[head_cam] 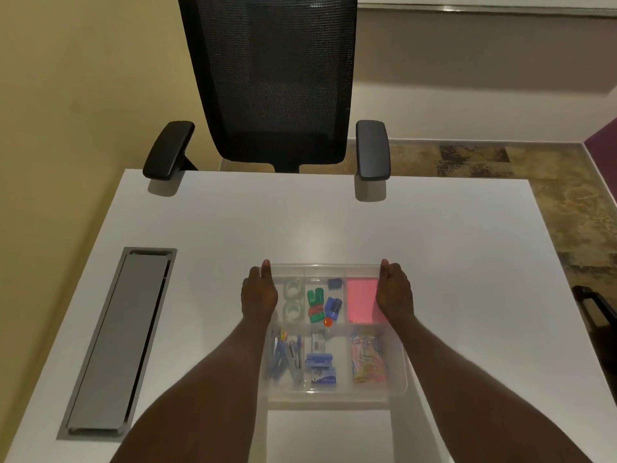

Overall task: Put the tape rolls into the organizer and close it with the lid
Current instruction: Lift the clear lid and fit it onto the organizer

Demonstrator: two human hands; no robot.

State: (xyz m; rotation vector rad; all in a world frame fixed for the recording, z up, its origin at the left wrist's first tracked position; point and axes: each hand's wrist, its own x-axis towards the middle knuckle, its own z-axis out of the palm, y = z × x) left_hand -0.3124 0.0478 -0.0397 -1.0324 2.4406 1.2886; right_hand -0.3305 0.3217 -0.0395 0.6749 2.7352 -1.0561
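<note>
From the head camera, the clear organizer (pixel 337 332) sits on the white tabletop (pixel 334 222), near the edge at 6 o'clock. Its see-through lid (pixel 325 268) lies on top. The left hand (pixel 259 295) holds the lid's side at 9 o'clock, grip closed around the edge. The right hand (pixel 394 294) holds the side at 3 o'clock the same way. Two tape rolls (pixel 293 299) lie inside, in the far box at 10 o'clock. A black chair (pixel 277 81) stands at 12 o'clock.
</note>
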